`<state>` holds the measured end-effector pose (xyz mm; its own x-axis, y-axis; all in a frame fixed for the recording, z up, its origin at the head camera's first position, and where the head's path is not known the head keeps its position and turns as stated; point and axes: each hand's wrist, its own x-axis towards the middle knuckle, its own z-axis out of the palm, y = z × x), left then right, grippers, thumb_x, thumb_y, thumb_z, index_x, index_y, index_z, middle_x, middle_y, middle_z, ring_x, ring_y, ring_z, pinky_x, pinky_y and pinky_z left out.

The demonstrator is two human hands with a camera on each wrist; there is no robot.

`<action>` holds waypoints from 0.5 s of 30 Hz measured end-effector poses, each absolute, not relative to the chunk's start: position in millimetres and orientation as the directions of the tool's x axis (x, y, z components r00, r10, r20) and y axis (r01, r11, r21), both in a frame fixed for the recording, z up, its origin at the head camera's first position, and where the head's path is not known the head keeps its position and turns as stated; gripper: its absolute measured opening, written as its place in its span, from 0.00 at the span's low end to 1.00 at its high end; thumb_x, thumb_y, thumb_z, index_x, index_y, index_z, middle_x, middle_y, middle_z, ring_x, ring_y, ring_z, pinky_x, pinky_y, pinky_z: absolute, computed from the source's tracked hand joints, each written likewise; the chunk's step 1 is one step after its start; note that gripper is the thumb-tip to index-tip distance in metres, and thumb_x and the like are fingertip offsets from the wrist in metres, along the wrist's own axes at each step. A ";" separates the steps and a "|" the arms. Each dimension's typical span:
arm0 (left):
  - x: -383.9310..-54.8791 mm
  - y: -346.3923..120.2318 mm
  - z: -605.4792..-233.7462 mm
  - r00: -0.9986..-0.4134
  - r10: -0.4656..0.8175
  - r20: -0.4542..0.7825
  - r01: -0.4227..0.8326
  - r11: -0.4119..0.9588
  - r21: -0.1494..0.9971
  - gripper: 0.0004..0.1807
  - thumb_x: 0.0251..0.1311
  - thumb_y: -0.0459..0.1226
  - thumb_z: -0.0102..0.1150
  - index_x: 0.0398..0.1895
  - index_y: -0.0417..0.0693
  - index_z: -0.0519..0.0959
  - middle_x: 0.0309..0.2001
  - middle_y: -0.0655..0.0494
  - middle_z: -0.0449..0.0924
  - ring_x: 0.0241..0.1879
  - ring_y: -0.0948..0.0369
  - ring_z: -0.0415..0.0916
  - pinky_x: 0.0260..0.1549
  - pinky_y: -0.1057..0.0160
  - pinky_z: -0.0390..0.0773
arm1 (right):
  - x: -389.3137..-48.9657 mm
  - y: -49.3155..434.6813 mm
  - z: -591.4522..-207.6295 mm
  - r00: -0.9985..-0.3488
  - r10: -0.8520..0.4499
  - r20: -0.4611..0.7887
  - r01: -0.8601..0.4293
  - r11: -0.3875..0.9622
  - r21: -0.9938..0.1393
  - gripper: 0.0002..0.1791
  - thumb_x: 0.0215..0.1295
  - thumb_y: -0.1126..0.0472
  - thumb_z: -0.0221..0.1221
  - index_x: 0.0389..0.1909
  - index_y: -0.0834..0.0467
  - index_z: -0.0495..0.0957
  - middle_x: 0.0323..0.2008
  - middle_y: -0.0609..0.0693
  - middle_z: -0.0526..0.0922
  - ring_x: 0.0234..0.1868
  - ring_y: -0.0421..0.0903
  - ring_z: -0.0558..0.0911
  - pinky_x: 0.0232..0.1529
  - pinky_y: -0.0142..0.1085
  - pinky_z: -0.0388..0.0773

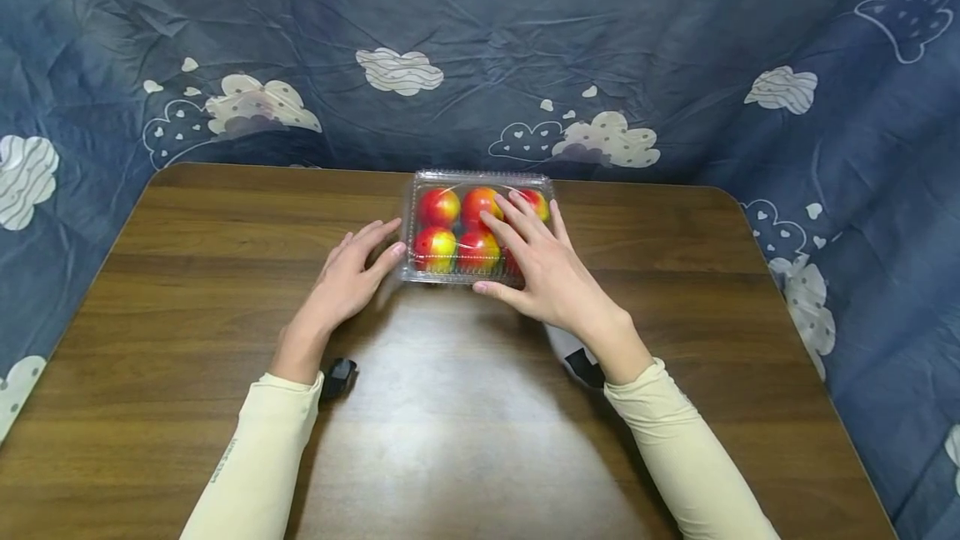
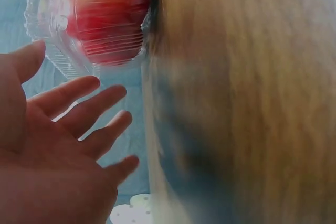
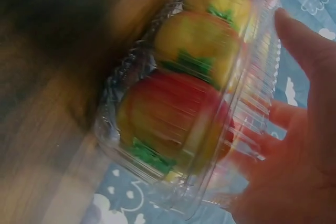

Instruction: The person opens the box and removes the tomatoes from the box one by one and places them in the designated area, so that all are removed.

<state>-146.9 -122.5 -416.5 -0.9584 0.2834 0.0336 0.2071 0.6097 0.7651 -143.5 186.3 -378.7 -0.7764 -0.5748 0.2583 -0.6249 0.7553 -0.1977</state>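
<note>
A clear plastic clamshell box (image 1: 463, 267) sits near the far edge of the table, its lid down. Inside are several round red-and-yellow fruits (image 1: 437, 208), with green pieces on some in the right wrist view; their kind is uncertain. My left hand (image 1: 348, 277) is beside the box's left end, fingers extended. In the left wrist view that hand (image 2: 68, 129) has its fingers spread just short of the plastic. Across the right part of the lid lies my right hand (image 1: 551, 273), fingers spread over the top and thumb by the front edge. It hides some fruit.
The brown wooden table (image 1: 465, 440) reaches back to a blue curtain (image 1: 465, 98) with a cloud pattern, close behind the box. Black devices (image 1: 340, 377) are at both wrists, below the pale sleeves (image 1: 258, 448).
</note>
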 end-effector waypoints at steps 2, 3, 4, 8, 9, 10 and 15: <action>-147.2 -123.2 -416.8 -0.962 0.273 0.011 0.177 0.593 0.786 0.30 0.81 0.51 0.50 0.79 0.50 0.68 0.78 0.43 0.67 0.80 0.45 0.60 0.81 0.41 0.53 | -143.4 186.8 -379.6 -0.774 -0.580 0.253 -0.627 0.757 -0.184 0.53 0.61 0.33 0.70 0.81 0.54 0.63 0.81 0.58 0.61 0.84 0.58 0.55 0.81 0.70 0.40; -147.6 -123.6 -417.8 -0.963 0.268 0.003 0.164 0.582 0.796 0.30 0.81 0.51 0.51 0.78 0.50 0.69 0.77 0.43 0.69 0.79 0.45 0.62 0.80 0.42 0.57 | -143.5 186.9 -380.1 -0.775 -0.581 0.250 -0.627 0.759 -0.178 0.54 0.60 0.34 0.72 0.81 0.54 0.63 0.81 0.58 0.61 0.84 0.58 0.56 0.81 0.70 0.40; -147.8 -124.1 -418.8 -0.964 0.265 -0.003 0.156 0.575 0.803 0.29 0.81 0.51 0.51 0.77 0.50 0.71 0.75 0.44 0.71 0.77 0.45 0.65 0.78 0.42 0.60 | -143.5 187.2 -380.6 -0.774 -0.582 0.249 -0.627 0.760 -0.172 0.54 0.59 0.35 0.73 0.80 0.54 0.64 0.81 0.58 0.62 0.83 0.58 0.57 0.81 0.70 0.41; -150.8 -127.2 -426.9 -0.967 0.254 -0.008 0.127 0.511 0.850 0.25 0.81 0.48 0.52 0.71 0.45 0.78 0.69 0.44 0.79 0.73 0.46 0.72 0.75 0.43 0.66 | -144.1 187.2 -382.7 -0.769 -0.586 0.253 -0.632 0.758 -0.163 0.53 0.58 0.39 0.75 0.80 0.55 0.65 0.80 0.58 0.64 0.83 0.57 0.59 0.80 0.69 0.45; -151.5 -128.2 -429.0 -0.968 0.252 -0.006 0.123 0.492 0.862 0.23 0.80 0.47 0.53 0.69 0.44 0.79 0.67 0.44 0.81 0.71 0.47 0.73 0.74 0.45 0.67 | -144.4 186.9 -382.9 -0.767 -0.589 0.256 -0.634 0.756 -0.161 0.52 0.59 0.39 0.75 0.79 0.55 0.65 0.79 0.58 0.65 0.82 0.57 0.60 0.80 0.69 0.46; -152.1 -129.3 -431.0 -0.968 0.250 -0.003 0.118 0.468 0.876 0.22 0.80 0.46 0.54 0.67 0.43 0.80 0.65 0.44 0.82 0.70 0.48 0.75 0.74 0.46 0.69 | -144.6 186.6 -383.3 -0.763 -0.592 0.260 -0.639 0.753 -0.160 0.52 0.59 0.40 0.75 0.79 0.56 0.65 0.79 0.58 0.66 0.82 0.57 0.61 0.80 0.69 0.47; -152.0 -133.9 -437.2 -0.964 0.267 -0.006 0.063 0.248 0.967 0.16 0.77 0.39 0.59 0.58 0.37 0.84 0.51 0.44 0.88 0.52 0.56 0.83 0.58 0.61 0.80 | -146.7 184.4 -384.2 -0.751 -0.603 0.269 -0.653 0.740 -0.164 0.50 0.59 0.41 0.75 0.78 0.57 0.67 0.78 0.58 0.68 0.81 0.58 0.62 0.81 0.67 0.49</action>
<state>-152.0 -133.9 -437.2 -0.9638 0.2665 -0.0056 0.0631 0.2484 0.9666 -146.7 184.4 -384.2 -0.7511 -0.6029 0.2690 -0.6525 0.7398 -0.1640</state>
